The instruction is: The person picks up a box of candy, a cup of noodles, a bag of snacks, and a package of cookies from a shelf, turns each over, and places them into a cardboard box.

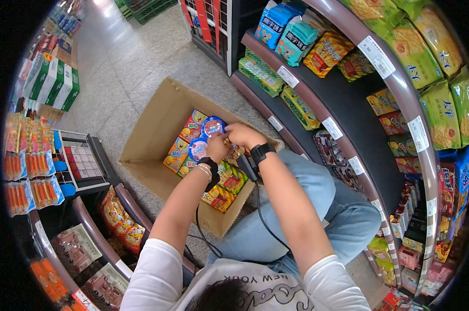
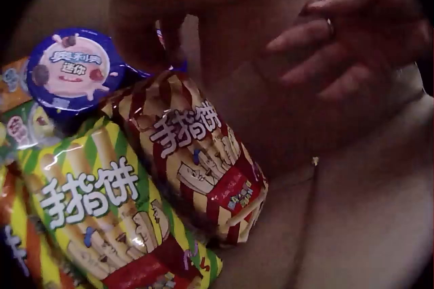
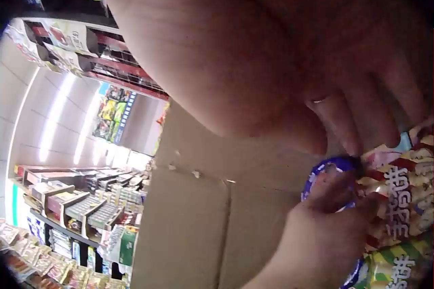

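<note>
Over the packs in a cardboard box (image 1: 146,140), my two hands come close together in the head view. My left hand (image 1: 218,149) is at the top end of a brown-and-cream striped bag of finger biscuits (image 2: 203,153); whether its fingers grip the bag I cannot tell. Next to it my right hand (image 1: 244,136) has loosely spread fingers, with nothing between them in the left wrist view. Beside the bag lie a yellow-green striped biscuit bag (image 2: 102,201) and a round blue-rimmed tub (image 2: 71,72). A second blue-rimmed tub (image 1: 212,126) sits near the box's far side.
Colourful square packs (image 1: 178,152) line the left of the box. Curved shelves (image 1: 343,98) of snacks rise close on the right. Lower shelves (image 1: 84,217) stand at the left. A black cable (image 1: 263,212) runs from the right wrist across the bent leg in jeans (image 1: 307,181).
</note>
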Tool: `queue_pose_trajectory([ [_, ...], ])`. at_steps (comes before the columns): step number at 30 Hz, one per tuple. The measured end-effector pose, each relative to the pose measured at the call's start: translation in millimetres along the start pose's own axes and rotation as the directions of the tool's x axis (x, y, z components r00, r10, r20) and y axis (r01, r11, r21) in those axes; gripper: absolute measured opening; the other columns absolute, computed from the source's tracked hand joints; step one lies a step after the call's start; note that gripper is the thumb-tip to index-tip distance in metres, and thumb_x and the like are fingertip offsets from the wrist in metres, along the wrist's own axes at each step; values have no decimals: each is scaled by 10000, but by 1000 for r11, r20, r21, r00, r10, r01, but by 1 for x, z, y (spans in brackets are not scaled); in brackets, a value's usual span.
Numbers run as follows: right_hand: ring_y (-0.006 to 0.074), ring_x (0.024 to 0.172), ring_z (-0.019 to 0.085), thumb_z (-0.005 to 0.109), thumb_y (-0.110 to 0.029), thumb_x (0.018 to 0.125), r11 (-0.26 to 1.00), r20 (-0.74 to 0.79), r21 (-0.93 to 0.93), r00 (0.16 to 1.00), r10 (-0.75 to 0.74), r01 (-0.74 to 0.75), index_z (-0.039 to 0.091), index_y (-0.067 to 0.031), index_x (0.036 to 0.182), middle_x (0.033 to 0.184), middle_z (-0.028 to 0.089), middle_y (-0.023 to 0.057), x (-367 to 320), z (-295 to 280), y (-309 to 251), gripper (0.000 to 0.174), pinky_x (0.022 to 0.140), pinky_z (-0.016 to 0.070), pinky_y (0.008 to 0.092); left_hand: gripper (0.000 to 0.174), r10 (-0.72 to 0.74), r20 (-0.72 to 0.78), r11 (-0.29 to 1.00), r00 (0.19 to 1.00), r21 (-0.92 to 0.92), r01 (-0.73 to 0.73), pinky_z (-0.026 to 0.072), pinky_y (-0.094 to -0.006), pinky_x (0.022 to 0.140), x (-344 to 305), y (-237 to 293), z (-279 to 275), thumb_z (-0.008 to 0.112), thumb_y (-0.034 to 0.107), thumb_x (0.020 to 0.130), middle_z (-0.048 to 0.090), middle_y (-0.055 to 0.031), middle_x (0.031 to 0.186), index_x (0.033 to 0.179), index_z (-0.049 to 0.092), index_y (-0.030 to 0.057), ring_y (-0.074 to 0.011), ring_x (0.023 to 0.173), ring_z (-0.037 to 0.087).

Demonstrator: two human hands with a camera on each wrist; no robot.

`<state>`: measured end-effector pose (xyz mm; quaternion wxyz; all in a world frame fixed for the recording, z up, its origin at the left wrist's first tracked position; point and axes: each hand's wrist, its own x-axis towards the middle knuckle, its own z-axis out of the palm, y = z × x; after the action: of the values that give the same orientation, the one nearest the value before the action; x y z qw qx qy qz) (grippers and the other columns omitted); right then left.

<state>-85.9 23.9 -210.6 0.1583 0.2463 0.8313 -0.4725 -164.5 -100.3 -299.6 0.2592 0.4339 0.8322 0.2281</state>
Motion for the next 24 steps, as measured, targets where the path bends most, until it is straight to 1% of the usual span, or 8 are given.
queue_pose_trajectory([
  [5, 267, 1005, 595, 483, -43, 798, 986, 16, 166, 1000, 13, -15, 533, -15, 1219, 1115, 616, 185, -50, -30, -35, 425, 826, 460, 338, 772, 23, 272, 982, 962, 174, -73, 284, -626, 960, 5, 20, 20, 683, 365, 729, 275, -136, 1426, 1377, 321, 156, -518, 1240, 245],
  [8, 214, 896, 572, 508, -40, 800, 994, -47, 65, 995, -85, 88, 562, -1, 1086, 1020, 635, 155, -34, -13, -5, 293, 791, 448, 331, 856, -32, 252, 933, 967, 355, -62, 193, -708, 961, -7, 32, 33, 644, 483, 738, 192, -155, 1474, 1420, 249, 150, -524, 1312, 106],
  [10, 196, 810, 531, 525, -47, 800, 996, -45, 15, 995, -90, 91, 544, 11, 973, 918, 623, 142, -39, -15, -4, 184, 746, 439, 344, 839, -12, 329, 914, 944, 386, -122, 187, -704, 968, -12, 40, 26, 640, 448, 754, 174, -152, 1484, 1424, 239, 141, -530, 1315, 88],
  [14, 223, 825, 544, 510, -41, 800, 993, -58, 91, 995, -76, 81, 547, 9, 1008, 932, 624, 152, -31, -7, 3, 217, 754, 442, 349, 789, 60, 368, 930, 928, 318, -186, 191, -701, 972, -17, 44, 15, 617, 336, 786, 162, -154, 1491, 1435, 215, 138, -546, 1313, 65],
  [17, 254, 878, 576, 515, -47, 797, 996, -82, 64, 995, -63, 68, 556, 4, 1051, 984, 632, 163, -29, -7, 2, 262, 769, 451, 354, 776, 109, 334, 917, 936, 329, -224, 210, -688, 976, -10, 24, 29, 610, 250, 776, 183, -140, 1488, 1435, 213, 146, -528, 1318, 93],
  [20, 282, 927, 595, 522, -56, 792, 994, -124, 69, 989, -80, 89, 559, -4, 1094, 1035, 631, 174, -20, 2, 13, 309, 781, 458, 361, 642, 162, 319, 960, 934, 169, -224, 293, -591, 993, 2, -1, 28, 599, 181, 756, 353, -169, 1404, 1360, 385, 132, -453, 1292, 259],
  [23, 297, 937, 601, 519, -60, 786, 993, -72, 26, 991, -112, 115, 562, -10, 1107, 1052, 629, 181, -19, -3, 12, 328, 785, 460, 368, 437, 102, 203, 995, 974, -31, -98, 381, -468, 956, 7, -3, 8, 573, 111, 750, 533, -177, 1229, 1186, 568, 84, -372, 1186, 429],
  [24, 299, 929, 602, 517, -59, 783, 993, -64, 17, 991, -119, 120, 564, -10, 1102, 1048, 629, 183, -19, -4, 11, 326, 784, 459, 368, 336, 239, 11, 971, 971, -7, -239, 413, -413, 903, -1, 6, -3, 548, 45, 732, 618, -173, 1057, 1053, 646, 67, -348, 1071, 519],
])
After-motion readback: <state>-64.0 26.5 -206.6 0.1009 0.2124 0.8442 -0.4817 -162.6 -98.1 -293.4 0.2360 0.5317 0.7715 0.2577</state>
